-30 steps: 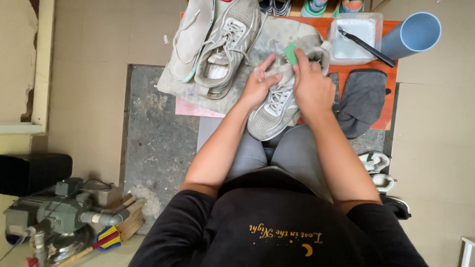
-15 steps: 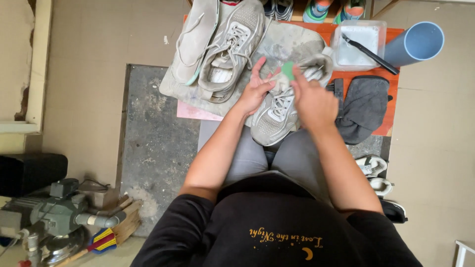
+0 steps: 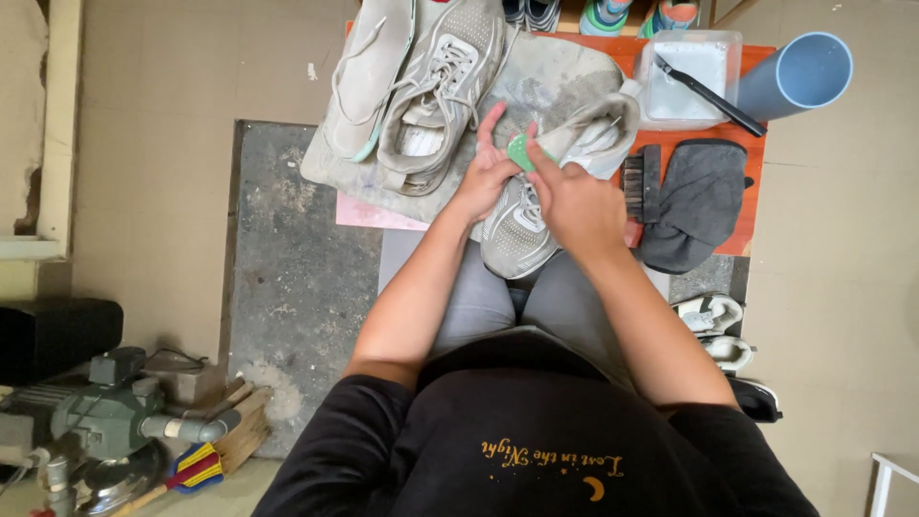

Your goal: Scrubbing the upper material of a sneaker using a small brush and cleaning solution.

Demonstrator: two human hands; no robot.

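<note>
The grey sneaker (image 3: 522,225) rests on your lap, toe toward you, its heel end raised against the front edge of the bench (image 3: 756,57). Your left hand (image 3: 483,172) cups its left side, fingers spread and pointing up past the laces. Your right hand (image 3: 574,206) lies over the tongue and pinches a small green pad (image 3: 520,151) between thumb and forefinger, pressed against the shoe near the collar.

Just beyond, on a dirty grey cloth (image 3: 555,72) spread over the bench, a second grey sneaker (image 3: 436,91) lies on its side next to a loose insole (image 3: 369,72). To your right of the shoe, a brush (image 3: 642,182) lies beside a folded dark grey rag (image 3: 694,201). Further back stand a clear plastic tub (image 3: 684,77) with a black-handled tool (image 3: 708,94) across it, and a blue tube (image 3: 799,72) just beside it.

On the floor at your right are white shoes (image 3: 713,325); at your left, a grey motor (image 3: 105,421).
</note>
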